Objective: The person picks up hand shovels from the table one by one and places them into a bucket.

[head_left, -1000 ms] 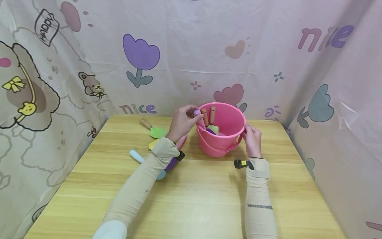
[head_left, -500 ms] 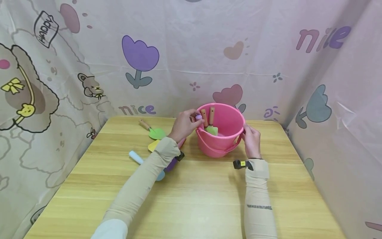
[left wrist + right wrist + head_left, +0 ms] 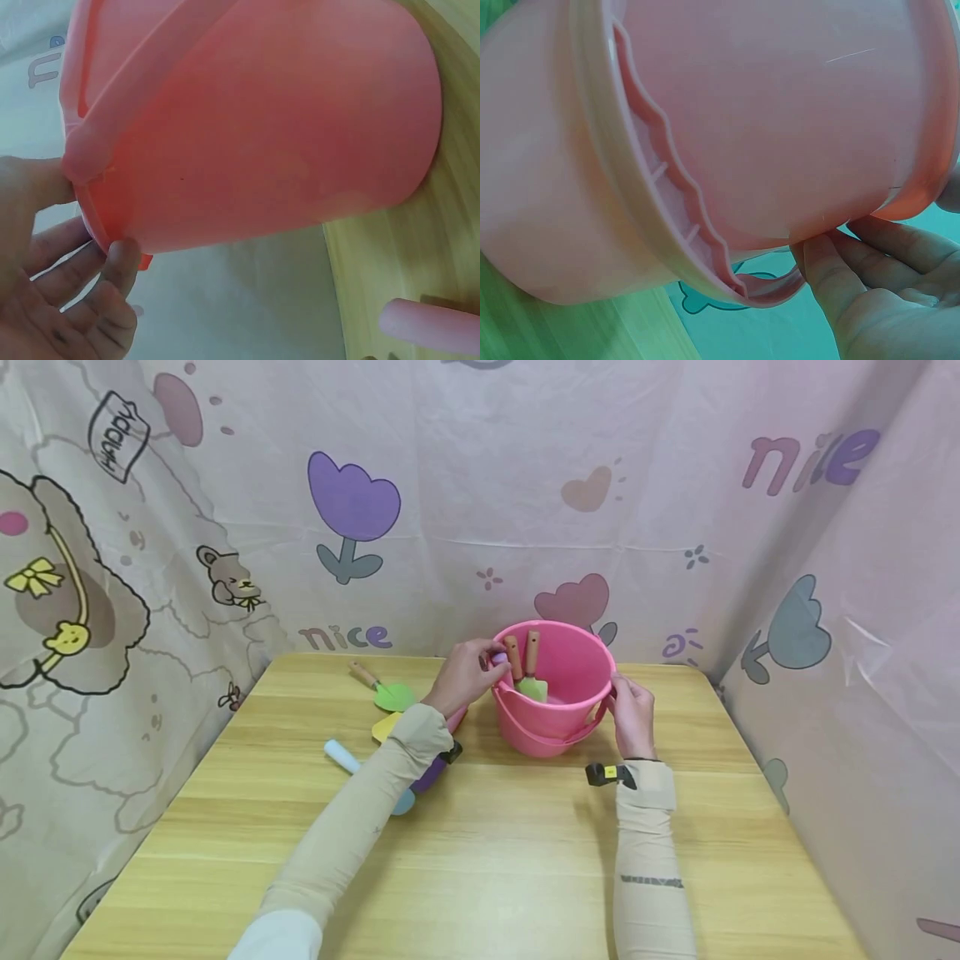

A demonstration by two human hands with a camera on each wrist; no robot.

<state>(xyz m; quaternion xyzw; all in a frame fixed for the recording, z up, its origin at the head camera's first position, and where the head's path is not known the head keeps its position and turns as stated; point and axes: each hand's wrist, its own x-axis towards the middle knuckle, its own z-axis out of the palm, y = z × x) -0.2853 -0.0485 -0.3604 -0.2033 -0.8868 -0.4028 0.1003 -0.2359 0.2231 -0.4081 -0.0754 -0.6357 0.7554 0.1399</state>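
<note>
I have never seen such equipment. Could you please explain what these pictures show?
No machine: these are a person's bare hands. The wide picture comes from a camera on the head; the close ones come from wrist cameras. The right hand holds a pink bucket; the left hand, at its other side, seems to pinch a lavender-tipped handle. Inside are two wooden handles and a green blade. On the table lie a green trowel, a pale blue tool, a yellow piece, a purple piece and a pink piece, some partly hidden by the left sleeve.
</note>
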